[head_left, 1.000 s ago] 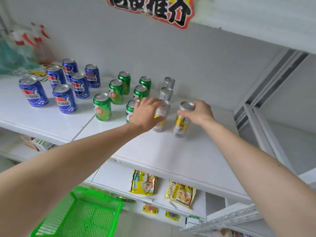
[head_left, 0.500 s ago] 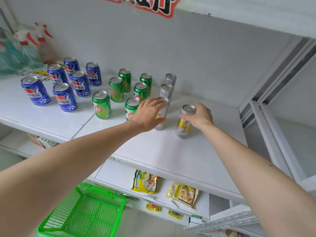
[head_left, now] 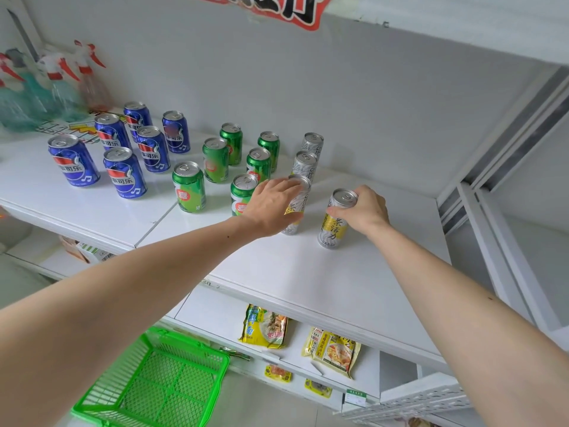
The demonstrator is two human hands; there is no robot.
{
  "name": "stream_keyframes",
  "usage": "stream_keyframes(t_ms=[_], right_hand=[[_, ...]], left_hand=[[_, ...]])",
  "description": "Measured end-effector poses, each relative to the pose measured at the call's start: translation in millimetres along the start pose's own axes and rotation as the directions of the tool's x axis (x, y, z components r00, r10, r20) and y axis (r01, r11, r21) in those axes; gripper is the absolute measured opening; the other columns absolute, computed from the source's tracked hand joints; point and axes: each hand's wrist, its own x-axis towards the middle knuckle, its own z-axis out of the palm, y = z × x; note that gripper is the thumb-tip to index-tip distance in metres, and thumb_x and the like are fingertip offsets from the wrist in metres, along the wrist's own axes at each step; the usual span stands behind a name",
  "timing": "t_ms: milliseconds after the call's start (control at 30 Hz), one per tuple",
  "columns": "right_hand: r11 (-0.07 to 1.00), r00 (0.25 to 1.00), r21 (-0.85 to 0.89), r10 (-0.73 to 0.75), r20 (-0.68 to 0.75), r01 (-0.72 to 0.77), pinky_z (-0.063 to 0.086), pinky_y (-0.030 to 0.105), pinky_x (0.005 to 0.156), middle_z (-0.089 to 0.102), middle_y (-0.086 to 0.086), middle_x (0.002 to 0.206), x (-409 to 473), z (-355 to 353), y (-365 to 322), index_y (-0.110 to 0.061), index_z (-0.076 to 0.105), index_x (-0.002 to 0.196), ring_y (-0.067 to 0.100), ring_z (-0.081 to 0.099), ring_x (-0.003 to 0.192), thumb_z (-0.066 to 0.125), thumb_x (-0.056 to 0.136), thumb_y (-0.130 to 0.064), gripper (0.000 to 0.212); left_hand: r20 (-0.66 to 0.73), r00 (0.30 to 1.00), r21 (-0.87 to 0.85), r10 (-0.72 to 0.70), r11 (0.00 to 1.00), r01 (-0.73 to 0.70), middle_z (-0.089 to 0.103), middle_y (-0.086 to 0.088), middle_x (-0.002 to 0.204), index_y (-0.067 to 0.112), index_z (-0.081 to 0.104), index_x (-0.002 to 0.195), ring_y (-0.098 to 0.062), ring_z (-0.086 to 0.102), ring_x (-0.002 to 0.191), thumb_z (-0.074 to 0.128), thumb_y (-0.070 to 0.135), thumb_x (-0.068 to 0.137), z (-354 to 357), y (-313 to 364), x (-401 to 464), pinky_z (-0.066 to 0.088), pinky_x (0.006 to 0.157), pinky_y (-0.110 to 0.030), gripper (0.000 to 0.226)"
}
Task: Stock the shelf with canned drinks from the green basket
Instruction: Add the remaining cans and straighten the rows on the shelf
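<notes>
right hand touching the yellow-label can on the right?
Touching. The head view shows the right hand with fingers curled round the top of the yellow-label can, which stands upright on the shelf.

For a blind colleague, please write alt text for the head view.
Both hands hold slim silver-and-yellow cans on a white shelf: left hand on one, right hand on another. Blue cans and green cans stand left.
</notes>
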Motion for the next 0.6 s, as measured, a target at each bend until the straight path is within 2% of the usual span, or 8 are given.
stream_keyframes(t_ms=[367, 600], right_hand=[[1.0, 0.999, -0.004, 0.026, 0.022, -0.026, 0.052, 0.04, 0.089, 0.059, 0.006, 0.12, -5.9, -2.3, -6.0, -0.018, 0.052, 0.114, 0.028, 0.058, 0.109, 0.082, 0.061, -0.049, 0.069], [0.999, 0.999, -0.03, 0.043, 0.032, -0.042, 0.049, 0.04, 0.093, 0.055, 0.009, 0.128, -13.4, -1.8, -9.9, -0.014, 0.041, 0.126, 0.031, 0.055, 0.116, 0.08, 0.064, -0.049, 0.081]], left_hand=[[0.078, 0.997, -0.026, -0.012, 1.0, 0.014, 0.023, 0.007, 0.157, 0.025, 0.025, 0.15, -0.018, 0.016, 0.146, 0.056, 0.042, 0.091, -4.9, 1.9, 1.8, 0.017, 0.116, -0.042, 0.069], [0.048, 0.999, -0.048, 0.025, 0.999, -0.023, 0.022, 0.003, 0.158, 0.023, 0.025, 0.15, -0.022, 0.017, 0.146, 0.059, 0.042, 0.089, 0.0, -3.3, 1.1, 0.018, 0.119, -0.041, 0.072]])
